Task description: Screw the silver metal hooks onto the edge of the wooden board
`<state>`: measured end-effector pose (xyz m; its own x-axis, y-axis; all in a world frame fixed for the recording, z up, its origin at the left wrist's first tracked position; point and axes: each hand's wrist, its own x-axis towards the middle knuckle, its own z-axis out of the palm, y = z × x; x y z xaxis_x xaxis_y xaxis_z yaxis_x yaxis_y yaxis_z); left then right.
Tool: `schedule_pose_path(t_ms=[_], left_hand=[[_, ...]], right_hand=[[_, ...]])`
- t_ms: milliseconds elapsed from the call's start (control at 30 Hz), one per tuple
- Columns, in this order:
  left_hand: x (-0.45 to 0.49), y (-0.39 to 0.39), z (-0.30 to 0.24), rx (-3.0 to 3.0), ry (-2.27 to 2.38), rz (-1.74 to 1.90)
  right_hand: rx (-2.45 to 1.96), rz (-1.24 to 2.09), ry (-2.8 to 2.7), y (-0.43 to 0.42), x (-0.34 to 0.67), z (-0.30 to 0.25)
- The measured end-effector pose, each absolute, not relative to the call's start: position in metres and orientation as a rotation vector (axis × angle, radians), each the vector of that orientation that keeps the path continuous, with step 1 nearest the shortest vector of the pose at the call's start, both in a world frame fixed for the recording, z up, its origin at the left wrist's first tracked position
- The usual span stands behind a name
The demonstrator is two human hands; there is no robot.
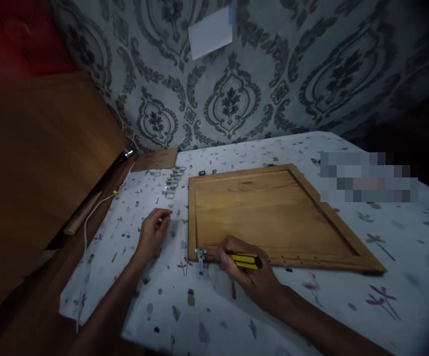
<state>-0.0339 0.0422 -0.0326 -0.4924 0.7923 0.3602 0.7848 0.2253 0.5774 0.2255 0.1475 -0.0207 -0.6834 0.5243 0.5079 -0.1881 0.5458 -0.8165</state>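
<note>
My right hand (249,269) grips a screwdriver (246,260) with a yellow and black handle. Its shaft points left, toward a silver metal hinge (201,257) at the near left corner of a framed wooden panel (244,212). Part of the hinge sticks out past the panel's near edge. To the left of the panel, my left hand (153,232) is raised over the cloth with fingers curled and the thumb close to the forefinger. Anything small between those fingertips is too dim to make out.
Several more metal hinges (172,182) lie in a row beyond my left hand, near a piece of cardboard (155,159). The patterned tablecloth (199,316) covers the table. A white cable (86,222) runs down the left side, beside a wooden cabinet (43,163). A patterned wall stands behind.
</note>
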Motion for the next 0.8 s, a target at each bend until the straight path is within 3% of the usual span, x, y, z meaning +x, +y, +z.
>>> schedule_pose_path(t_ms=[400,800], left_hand=[[-0.157,0.092,-0.023,1.381,2.953,0.780],[-0.167,0.088,-0.019,1.460,2.987,0.338]], right_hand=[[-0.287,1.214,-2.005,0.147,0.225,-0.021],[-0.272,1.168,-2.006,0.148,0.224,-0.020]])
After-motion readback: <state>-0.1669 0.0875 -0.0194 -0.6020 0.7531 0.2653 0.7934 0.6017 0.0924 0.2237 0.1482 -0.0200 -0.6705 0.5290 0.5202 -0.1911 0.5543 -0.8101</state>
